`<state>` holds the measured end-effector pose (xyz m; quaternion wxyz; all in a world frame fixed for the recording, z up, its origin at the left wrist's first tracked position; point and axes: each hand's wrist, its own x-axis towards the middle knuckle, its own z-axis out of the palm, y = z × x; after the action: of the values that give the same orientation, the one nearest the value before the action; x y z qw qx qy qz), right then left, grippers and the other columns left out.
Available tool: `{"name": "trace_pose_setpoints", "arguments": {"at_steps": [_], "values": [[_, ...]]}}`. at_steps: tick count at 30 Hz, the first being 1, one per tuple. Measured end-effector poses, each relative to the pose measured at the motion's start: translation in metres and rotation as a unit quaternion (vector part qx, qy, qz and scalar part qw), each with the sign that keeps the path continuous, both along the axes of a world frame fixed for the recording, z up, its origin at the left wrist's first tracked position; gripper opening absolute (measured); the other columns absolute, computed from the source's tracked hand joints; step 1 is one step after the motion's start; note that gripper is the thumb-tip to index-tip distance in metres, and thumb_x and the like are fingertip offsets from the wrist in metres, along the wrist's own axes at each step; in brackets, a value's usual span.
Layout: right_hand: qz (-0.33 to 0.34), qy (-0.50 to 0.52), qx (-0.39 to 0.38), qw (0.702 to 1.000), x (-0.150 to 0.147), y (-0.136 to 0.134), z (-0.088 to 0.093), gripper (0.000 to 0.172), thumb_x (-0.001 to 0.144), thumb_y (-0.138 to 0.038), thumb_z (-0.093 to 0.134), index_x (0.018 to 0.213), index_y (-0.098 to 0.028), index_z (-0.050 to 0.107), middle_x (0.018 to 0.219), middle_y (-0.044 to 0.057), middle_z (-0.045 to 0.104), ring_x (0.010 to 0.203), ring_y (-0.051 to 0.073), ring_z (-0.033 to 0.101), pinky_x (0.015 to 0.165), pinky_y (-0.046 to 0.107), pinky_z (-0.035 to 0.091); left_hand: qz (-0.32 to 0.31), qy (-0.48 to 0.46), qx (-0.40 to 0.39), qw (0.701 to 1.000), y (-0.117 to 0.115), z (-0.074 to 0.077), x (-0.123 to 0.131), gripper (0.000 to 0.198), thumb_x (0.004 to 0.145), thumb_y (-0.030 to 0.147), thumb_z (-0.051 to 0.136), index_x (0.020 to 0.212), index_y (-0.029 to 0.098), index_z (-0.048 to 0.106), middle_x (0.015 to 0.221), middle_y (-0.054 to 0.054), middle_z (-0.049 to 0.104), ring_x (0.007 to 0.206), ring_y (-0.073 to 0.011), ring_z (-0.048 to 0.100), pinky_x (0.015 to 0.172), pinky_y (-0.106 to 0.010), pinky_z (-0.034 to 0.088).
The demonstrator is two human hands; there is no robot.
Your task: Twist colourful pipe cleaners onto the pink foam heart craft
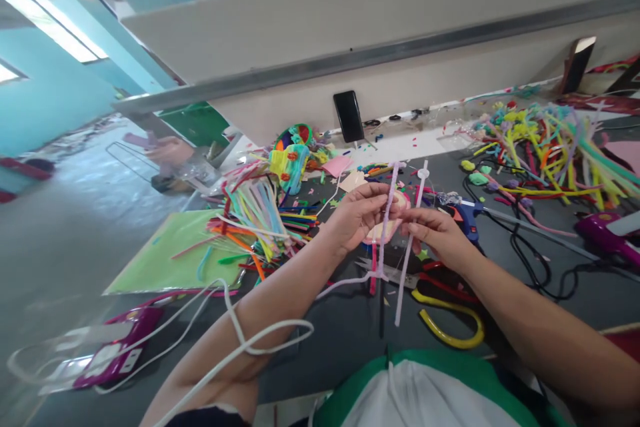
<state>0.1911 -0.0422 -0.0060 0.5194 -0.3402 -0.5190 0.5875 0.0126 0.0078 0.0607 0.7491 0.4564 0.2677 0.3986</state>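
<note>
My left hand point(356, 217) is closed in a pinch on a pale purple pipe cleaner point(384, 233) that runs upright past my fingers and bends off to the left at its lower end. My right hand point(436, 232) pinches a light pink pipe cleaner point(407, 260), also held upright, just to the right of the purple one. Both hands hover above a grey table point(340, 333), close together. A pink and cream paper shape point(387, 223) lies directly behind my fingers.
A heap of coloured pipe cleaners point(255, 220) rests on green paper point(165, 260) at the left; another heap point(555, 147) is at the right. Yellow-handled scissors point(450, 327), a blue glue gun point(467, 217), a purple glue gun point(607, 237), black cables and an upright phone point(349, 116) surround my hands.
</note>
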Motion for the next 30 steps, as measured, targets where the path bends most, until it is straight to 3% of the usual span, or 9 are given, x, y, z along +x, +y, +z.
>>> {"name": "trace_pose_setpoints", "arguments": {"at_steps": [3,6,9,12,14,18,23,26,30], "values": [[-0.025,0.003,-0.002,1.0,0.004,0.001,0.0,0.032,0.078,-0.032,0.066,0.107,-0.019,0.065,0.077,0.003,0.064,0.053,0.009,0.056,0.047,0.022,0.048,-0.023,0.008,0.019,1.0,-0.001,0.002,-0.006,0.035,0.073,0.026,0.07,0.105,0.014,0.062,0.106,-0.01,0.064,0.095,-0.0184,0.062,0.086,-0.033,0.047],[-0.041,0.009,0.008,0.999,0.008,0.002,0.003,0.03,0.079,-0.031,0.065,0.106,-0.02,0.065,0.079,0.002,0.064,0.055,0.009,0.056,0.048,0.022,0.048,-0.047,0.034,0.005,0.998,-0.012,-0.006,-0.017,0.047,0.072,0.032,0.071,0.114,0.018,0.058,0.115,-0.011,0.059,0.103,-0.0201,0.058,0.089,-0.033,0.044],[-0.038,-0.012,0.025,0.999,0.011,0.002,0.004,0.03,0.08,-0.03,0.063,0.108,-0.02,0.065,0.081,0.003,0.064,0.057,0.009,0.056,0.049,0.022,0.049,-0.065,0.096,-0.033,0.993,-0.033,-0.029,-0.025,0.053,0.07,0.031,0.072,0.119,0.019,0.055,0.109,-0.011,0.06,0.096,-0.0185,0.06,0.083,-0.031,0.044],[-0.02,-0.032,0.039,0.999,0.011,0.002,0.003,0.03,0.081,-0.029,0.062,0.11,-0.021,0.064,0.083,0.003,0.064,0.058,0.009,0.055,0.05,0.022,0.049,-0.09,0.113,-0.008,0.989,-0.053,-0.052,-0.028,0.06,0.068,0.025,0.074,0.123,0.02,0.05,0.099,-0.007,0.061,0.089,-0.016,0.061,0.082,-0.03,0.045],[-0.018,-0.029,0.048,0.998,0.011,0.002,0.002,0.028,0.082,-0.027,0.061,0.109,-0.021,0.065,0.082,0.003,0.063,0.06,0.009,0.055,0.051,0.022,0.048,-0.095,0.129,0.002,0.987,-0.062,-0.059,-0.028,0.064,0.068,0.025,0.073,0.126,0.022,0.046,0.09,-0.003,0.062,0.076,-0.0136,0.062,0.074,-0.029,0.048],[-0.01,-0.001,0.064,0.998,0.011,0.0,0.003,0.03,0.082,-0.028,0.061,0.111,-0.022,0.063,0.083,0.004,0.062,0.059,0.01,0.054,0.052,0.022,0.046,-0.083,0.157,0.004,0.984,-0.072,-0.061,-0.023,0.052,0.07,0.031,0.071,0.116,0.018,0.051,0.079,-0.001,0.06,0.053,-0.008,0.055,0.055,-0.024,0.045],[0.068,-0.001,0.046,0.997,0.007,-0.006,0.006,0.046,0.074,-0.035,0.069,0.118,-0.024,0.058,0.087,0.003,0.06,0.056,0.009,0.052,0.049,0.022,0.044,-0.042,0.15,0.033,0.987,-0.085,-0.063,-0.014,0.033,0.073,0.032,0.067,0.098,0.014,0.056,0.083,-0.003,0.061,0.052,-0.0048,0.05,0.051,-0.02,0.042],[0.096,-0.066,0.026,0.993,0.001,-0.01,0.008,0.037,0.074,-0.03,0.07,0.11,-0.023,0.064,0.08,0.001,0.058,0.054,0.007,0.05,0.046,0.019,0.041,-0.051,0.15,0.059,0.986,-0.09,-0.064,-0.01,0.028,0.076,0.03,0.064,0.097,0.013,0.056,0.085,-0.004,0.061,0.055,-0.0052,0.049,0.051,-0.019,0.042],[0.056,-0.122,0.053,0.99,-0.006,-0.015,0.009,0.016,0.075,-0.029,0.069,0.087,-0.018,0.071,0.081,0.003,0.06,0.047,0.005,0.049,0.043,0.019,0.04,-0.047,0.167,0.11,0.979,-0.091,-0.065,-0.012,0.023,0.08,0.026,0.06,0.099,0.013,0.056,0.088,-0.006,0.062,0.06,-0.0076,0.054,0.054,-0.02,0.045]]}}
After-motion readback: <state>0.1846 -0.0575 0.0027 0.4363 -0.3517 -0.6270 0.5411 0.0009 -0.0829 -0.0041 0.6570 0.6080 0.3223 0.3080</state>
